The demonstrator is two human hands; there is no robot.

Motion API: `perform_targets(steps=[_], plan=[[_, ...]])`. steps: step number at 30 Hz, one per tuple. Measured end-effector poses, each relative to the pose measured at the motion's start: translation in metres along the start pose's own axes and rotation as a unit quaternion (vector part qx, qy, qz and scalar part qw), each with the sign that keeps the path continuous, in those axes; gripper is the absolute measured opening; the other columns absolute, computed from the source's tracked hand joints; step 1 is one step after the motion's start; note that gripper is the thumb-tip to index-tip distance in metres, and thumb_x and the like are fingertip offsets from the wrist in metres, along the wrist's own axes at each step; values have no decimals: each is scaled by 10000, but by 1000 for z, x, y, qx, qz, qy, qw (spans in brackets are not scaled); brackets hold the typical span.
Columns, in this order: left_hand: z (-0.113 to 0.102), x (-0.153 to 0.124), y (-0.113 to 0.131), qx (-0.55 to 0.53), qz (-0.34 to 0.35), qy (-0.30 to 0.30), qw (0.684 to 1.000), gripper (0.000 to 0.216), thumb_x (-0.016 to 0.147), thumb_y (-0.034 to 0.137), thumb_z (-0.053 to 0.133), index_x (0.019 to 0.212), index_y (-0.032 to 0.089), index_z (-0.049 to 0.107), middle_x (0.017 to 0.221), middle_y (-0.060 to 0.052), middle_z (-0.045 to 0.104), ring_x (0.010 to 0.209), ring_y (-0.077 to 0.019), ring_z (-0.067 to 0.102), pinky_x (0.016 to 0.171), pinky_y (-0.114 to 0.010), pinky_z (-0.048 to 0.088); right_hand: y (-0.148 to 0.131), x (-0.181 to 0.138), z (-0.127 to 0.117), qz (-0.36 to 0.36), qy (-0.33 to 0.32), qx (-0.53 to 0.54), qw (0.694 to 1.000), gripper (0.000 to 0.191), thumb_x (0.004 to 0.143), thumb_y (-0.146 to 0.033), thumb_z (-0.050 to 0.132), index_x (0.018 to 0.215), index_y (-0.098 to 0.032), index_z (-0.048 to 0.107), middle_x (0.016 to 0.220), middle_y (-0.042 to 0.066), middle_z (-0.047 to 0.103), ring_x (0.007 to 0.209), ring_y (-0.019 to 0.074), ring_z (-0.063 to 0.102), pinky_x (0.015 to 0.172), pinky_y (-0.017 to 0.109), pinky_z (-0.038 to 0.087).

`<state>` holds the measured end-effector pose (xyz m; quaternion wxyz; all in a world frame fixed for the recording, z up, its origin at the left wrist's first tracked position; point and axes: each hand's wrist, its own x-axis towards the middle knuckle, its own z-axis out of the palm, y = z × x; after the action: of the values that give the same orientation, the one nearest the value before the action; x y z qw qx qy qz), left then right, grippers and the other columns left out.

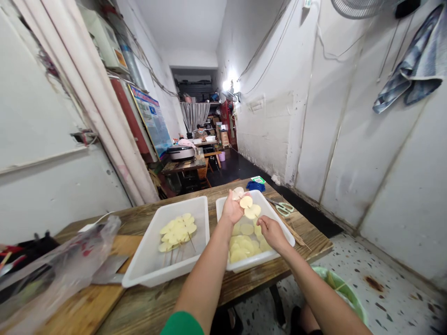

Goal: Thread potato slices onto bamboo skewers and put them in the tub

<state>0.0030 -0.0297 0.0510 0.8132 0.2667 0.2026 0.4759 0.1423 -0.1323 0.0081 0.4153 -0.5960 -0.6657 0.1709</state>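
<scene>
My left hand (232, 209) is closed on a few pale potato slices (246, 202) held above the right white tray (279, 221). My right hand (270, 230) is pinched on a thin bamboo skewer whose tip meets the slices. Loose potato slices (242, 245) lie in that tray under both hands. The left white tray (146, 251) holds finished skewers of potato slices (177, 230), sticks pointing toward me.
Scissors (284, 209) and a bundle of bamboo sticks (291, 229) lie on the wooden table (139, 307) right of the trays. A cutting board with a cleaver (108, 269) and plastic bag (59, 265) sits left. A green basin (344, 291) stands on the floor. A person sits far down the corridor.
</scene>
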Motion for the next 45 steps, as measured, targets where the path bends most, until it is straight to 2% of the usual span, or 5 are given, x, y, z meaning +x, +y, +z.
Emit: perform_targets(steps=[4, 9, 17, 32, 45], plan=[[3, -1, -14, 72, -67, -39, 994, 383, 853, 426, 521, 960, 74, 627, 986, -181, 666, 927, -263, 643, 843, -406, 497, -1, 0, -1, 8, 30, -14, 999, 281, 861, -281, 334, 770, -182, 581, 621, 20, 570, 571, 156, 494, 572, 237, 315], [1, 5, -30, 105, -11, -25, 994, 180, 845, 188, 544, 936, 55, 625, 926, -174, 682, 839, -219, 662, 815, -359, 511, -2, 0, -2, 0, 22, -17, 1000, 269, 860, -273, 338, 768, -188, 576, 579, 0, 530, 529, 144, 462, 537, 229, 296], [7, 9, -26, 52, 17, 72, 996, 260, 886, 225, 466, 963, 25, 613, 931, -206, 673, 868, -233, 662, 841, -384, 511, -3, 0, -3, -9, 5, -25, 1000, 273, 861, -286, 334, 764, -191, 571, 558, -10, 496, 528, 146, 458, 542, 230, 298], [2, 6, -11, -37, -15, -59, 997, 474, 907, 429, 388, 1139, 60, 575, 1128, -199, 628, 1116, -261, 566, 975, -408, 411, -1, -1, -6, -3, 32, 16, 999, 270, 854, -318, 339, 767, -192, 562, 583, -2, 522, 534, 149, 471, 529, 229, 331], [-8, 10, -18, 19, 40, 63, 997, 157, 828, 221, 596, 925, 100, 621, 757, -86, 677, 696, -154, 646, 731, -304, 513, -2, -1, -7, 5, 31, 13, 999, 273, 855, -345, 338, 767, -194, 548, 567, -5, 516, 517, 151, 467, 509, 231, 316]])
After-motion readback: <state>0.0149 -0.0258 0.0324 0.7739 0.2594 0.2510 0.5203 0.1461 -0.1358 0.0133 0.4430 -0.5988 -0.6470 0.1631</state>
